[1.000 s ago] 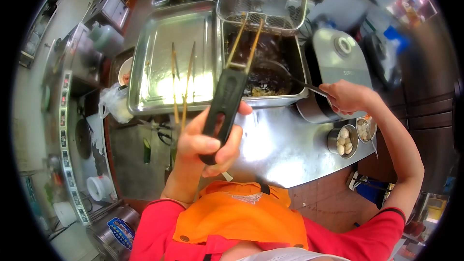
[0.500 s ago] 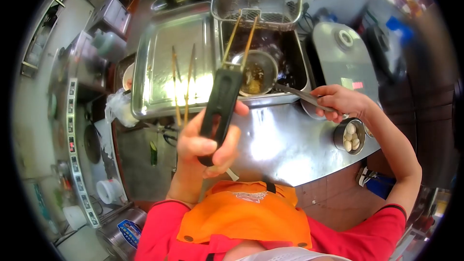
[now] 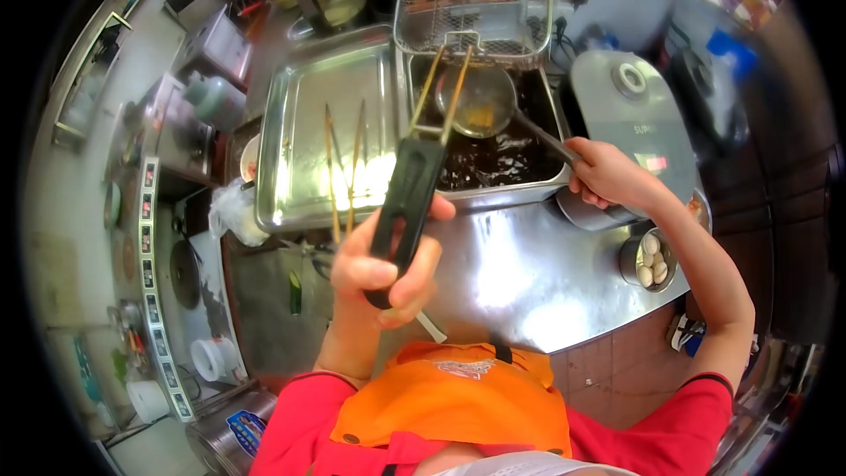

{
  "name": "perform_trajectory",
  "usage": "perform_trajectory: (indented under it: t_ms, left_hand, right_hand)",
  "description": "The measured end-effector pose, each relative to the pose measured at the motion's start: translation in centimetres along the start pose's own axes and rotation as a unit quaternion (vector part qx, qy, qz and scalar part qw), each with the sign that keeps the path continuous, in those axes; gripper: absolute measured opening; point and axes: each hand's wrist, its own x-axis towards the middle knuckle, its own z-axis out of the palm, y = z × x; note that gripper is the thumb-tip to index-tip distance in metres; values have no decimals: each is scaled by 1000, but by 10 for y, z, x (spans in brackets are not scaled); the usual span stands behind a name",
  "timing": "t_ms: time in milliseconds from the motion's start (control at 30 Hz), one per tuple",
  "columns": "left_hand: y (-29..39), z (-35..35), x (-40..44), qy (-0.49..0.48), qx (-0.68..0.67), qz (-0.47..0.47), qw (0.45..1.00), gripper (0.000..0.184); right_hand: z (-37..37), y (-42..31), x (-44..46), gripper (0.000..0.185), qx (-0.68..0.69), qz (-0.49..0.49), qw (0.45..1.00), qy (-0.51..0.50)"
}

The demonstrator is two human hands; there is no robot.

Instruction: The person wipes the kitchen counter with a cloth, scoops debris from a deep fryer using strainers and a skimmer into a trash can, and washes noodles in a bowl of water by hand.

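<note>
My left hand (image 3: 388, 260) is wrapped around the black handle of a wire fry basket (image 3: 476, 4), held up over the far end of the fryer vat (image 3: 529, 192). Metal rods join the handle to the basket. My right hand (image 3: 612, 174) grips the long handle of a round skimmer (image 3: 495, 95), which is over the dark oil (image 3: 498, 157). Yellowish bits show in the skimmer's bowl. Whether the bowl touches the oil, I cannot tell.
A shiny metal tray (image 3: 330, 128) lies left of the vat, with chopsticks (image 3: 345, 181) near its front. At the right are a grey lidded appliance (image 3: 630, 123) and a metal pot of eggs (image 3: 631, 257). A cucumber piece (image 3: 295, 293) lies lower left.
The skimmer has moved away from the vat's front edge toward the far side, and my right hand has risen with it. My left hand still holds the basket. The view has shifted slightly.
</note>
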Motion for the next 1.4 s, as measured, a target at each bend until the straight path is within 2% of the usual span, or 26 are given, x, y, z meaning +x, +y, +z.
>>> perform_trajectory:
  t_ms: [133, 233, 333, 467, 633, 733, 833, 1033, 1133, 1233, 1333, 1400]
  left_hand:
    - [2, -2, 6, -10, 11, 1, 1000, 66]
    - [5, -5, 7, -5, 16, -3, 1000, 65]
    - [8, -8, 5, 6, 24, -4, 1000, 65]
    - [8, -9, 4, 5, 22, -5, 1000, 65]
    - [8, -9, 4, 1, 14, -10, 1000, 65]
    - [5, -10, 5, -9, 11, -10, 1000, 66]
    - [3, -11, 4, -9, 9, -13, 1000, 66]
    - [-2, -11, 6, -6, 9, -16, 1000, 67]
    - [-5, -7, 5, 10, 9, -15, 1000, 68]
    - [-7, -4, 5, 16, 14, -17, 1000, 68]
    - [-10, -4, 4, 11, 20, -15, 1000, 67]
    - [-11, -3, 6, 2, 24, -14, 1000, 67]
  right_hand:
    - [5, 2, 35, 36, -82, -38, 995, 38]
    - [9, 10, 65, 24, -206, -75, 973, 72]
    - [17, 9, 79, 13, -221, -84, 969, 76]
    - [17, -12, 67, 15, -250, -80, 963, 62]
    - [9, -3, 52, 19, -288, -65, 955, 19]
    - [5, 2, 32, 28, -296, -61, 953, 5]
    - [3, 14, 20, 35, -332, -97, 938, 5]
    - [-9, 20, 2, 36, -392, -162, 905, -25]
    - [-19, 14, -1, 39, -347, -126, 927, -67]
    - [-31, 7, -11, 34, -286, -101, 947, -102]
    - [-42, 5, -20, 44, -183, -19, 974, -130]
    - [-40, 6, -26, 44, -135, 20, 983, -121]
